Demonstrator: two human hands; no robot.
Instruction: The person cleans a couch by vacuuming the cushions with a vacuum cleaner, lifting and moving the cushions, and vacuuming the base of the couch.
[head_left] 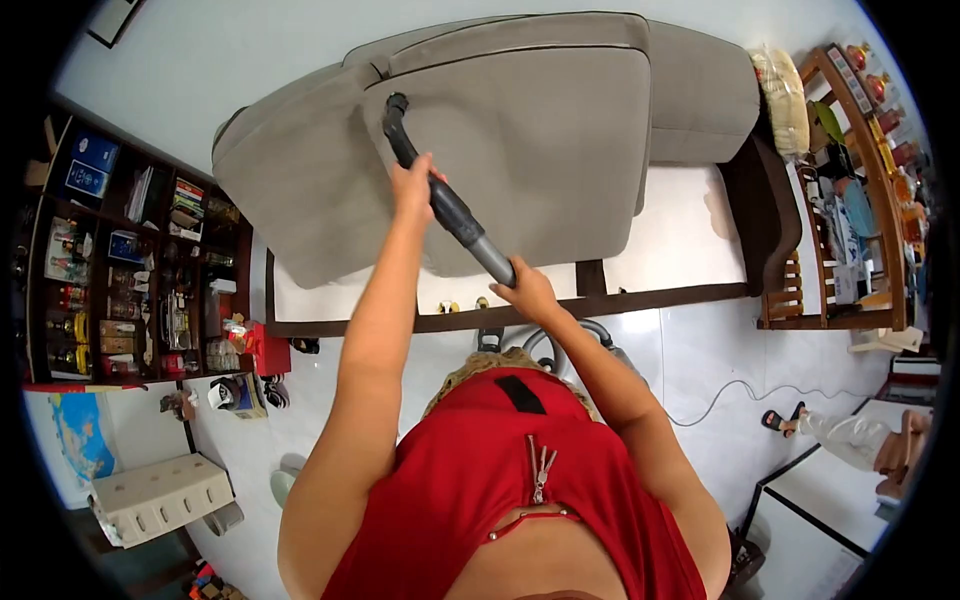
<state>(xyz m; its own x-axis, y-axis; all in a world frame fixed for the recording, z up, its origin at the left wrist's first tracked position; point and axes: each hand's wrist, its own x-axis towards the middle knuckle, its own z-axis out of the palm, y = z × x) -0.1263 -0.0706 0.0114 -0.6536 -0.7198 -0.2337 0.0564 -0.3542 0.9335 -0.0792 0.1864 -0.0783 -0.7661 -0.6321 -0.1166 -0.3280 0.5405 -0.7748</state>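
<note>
My left hand (412, 188) is wrapped round the curved black upper part of a vacuum cleaner wand (455, 213). Lower down, my right hand (528, 290) grips the grey tube section of the same wand. The wand slants up and left, and its black end (397, 101) meets a large grey sofa cushion (540, 150). That cushion leans tilted against the sofa back, beside another grey cushion (300, 180) on the left. Below them shows the pale sofa base (670, 230) with its dark brown front edge. Part of the grey hose (598, 332) shows behind my right forearm.
A dark shelf unit (150, 255) full of small items stands left. On the right are a wooden rack (850, 180) and a folded cream bundle (782, 100). A cord (735, 385) crosses the tiled floor towards another person's leg (845, 432). A beige box (165, 498) sits lower left.
</note>
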